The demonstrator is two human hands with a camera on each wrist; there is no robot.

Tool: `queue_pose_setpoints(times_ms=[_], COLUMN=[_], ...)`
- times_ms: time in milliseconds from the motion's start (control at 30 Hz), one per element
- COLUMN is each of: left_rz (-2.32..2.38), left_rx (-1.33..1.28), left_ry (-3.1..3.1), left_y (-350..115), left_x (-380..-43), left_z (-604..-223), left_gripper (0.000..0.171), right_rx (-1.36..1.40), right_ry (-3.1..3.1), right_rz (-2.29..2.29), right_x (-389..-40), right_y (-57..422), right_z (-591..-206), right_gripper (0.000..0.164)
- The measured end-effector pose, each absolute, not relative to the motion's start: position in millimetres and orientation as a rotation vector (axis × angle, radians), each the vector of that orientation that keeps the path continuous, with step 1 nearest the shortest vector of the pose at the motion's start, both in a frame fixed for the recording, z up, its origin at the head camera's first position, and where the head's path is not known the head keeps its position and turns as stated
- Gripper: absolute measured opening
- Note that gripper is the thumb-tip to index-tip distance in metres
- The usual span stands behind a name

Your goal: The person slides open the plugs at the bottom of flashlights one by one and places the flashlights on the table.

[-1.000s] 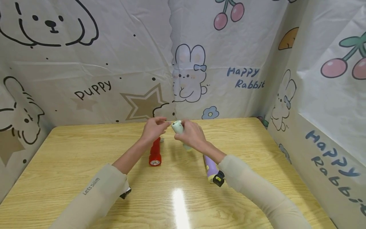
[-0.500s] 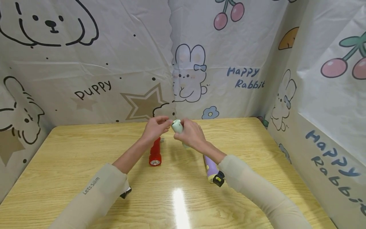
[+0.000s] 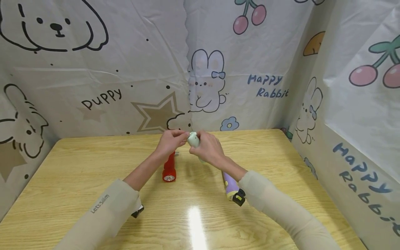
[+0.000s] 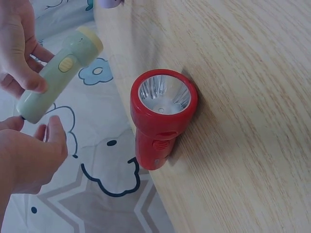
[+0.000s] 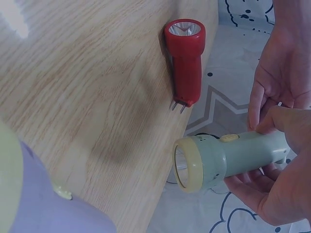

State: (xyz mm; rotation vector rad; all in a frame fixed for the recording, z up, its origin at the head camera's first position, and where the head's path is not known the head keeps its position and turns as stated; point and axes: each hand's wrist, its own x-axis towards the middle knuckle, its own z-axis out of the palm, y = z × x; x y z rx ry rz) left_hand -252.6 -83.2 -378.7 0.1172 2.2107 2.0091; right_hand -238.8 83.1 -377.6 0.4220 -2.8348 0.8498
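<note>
A pale green flashlight [image 5: 243,154] with a cream rim is gripped by my right hand [image 3: 210,147] above the far part of the table. Its lens end faces down toward the table, and its tail end is raised toward my left hand [image 3: 170,143]. In the left wrist view, a fingertip [image 4: 12,122] of that hand touches the tail beside a small dark spot, while its other fingers stretch below. Whether anything lies between the left fingertips is too small to tell. Below the left hand, a red flashlight [image 3: 169,171] lies on the table with two metal prongs at its back end.
A purple flashlight [image 3: 230,184] with a yellow rim lies on the wooden table [image 3: 93,166] under the right forearm. A black strap piece [image 3: 239,197] shows by the right sleeve, another dark piece [image 3: 137,211] by the left. Printed cloth [image 3: 150,76] hangs behind the table.
My left fingertips have moved slightly right and now meet the green flashlight's tail. The right hand keeps its grip, with the green flashlight shifted only slightly. The red and purple flashlights stay put.
</note>
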Motion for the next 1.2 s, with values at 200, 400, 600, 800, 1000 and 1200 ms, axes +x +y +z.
queue_pose_setpoints(times_ms=[200,400,600,800,1000,1200], left_rz=[2.011,1.988,2.023,2.041,2.074,2.136], left_rx=[0.148,0.160,0.182,0.193,0.168,0.157], left_ry=[2.173,2.160,2.070,2.004,1.938,1.830], left_y=[-84.4,-84.2,-84.8,-85.8,-86.6,-87.6], left_x=[-251.8,-252.5,-254.7,-256.4,-255.6,-255.0], left_z=[-378.8,-378.2,-380.2,-381.2,-380.6,-381.4], left_gripper=[0.039,0.037,0.036,0.037,0.037,0.039], right_rx=[0.446,0.466,0.481,0.482,0.492,0.503], right_ry=[-2.823,-2.813,-2.807,-2.807,-2.806,-2.795], right_rz=[0.842,0.844,0.828,0.825,0.826,0.804], right_x=[-237.4,-236.7,-236.4,-236.1,-236.1,-235.7], right_y=[83.4,84.2,84.5,85.1,85.9,85.5], right_z=[-377.5,-378.0,-377.0,-375.5,-374.9,-372.2], right_gripper=[0.036,0.036,0.037,0.038,0.038,0.035])
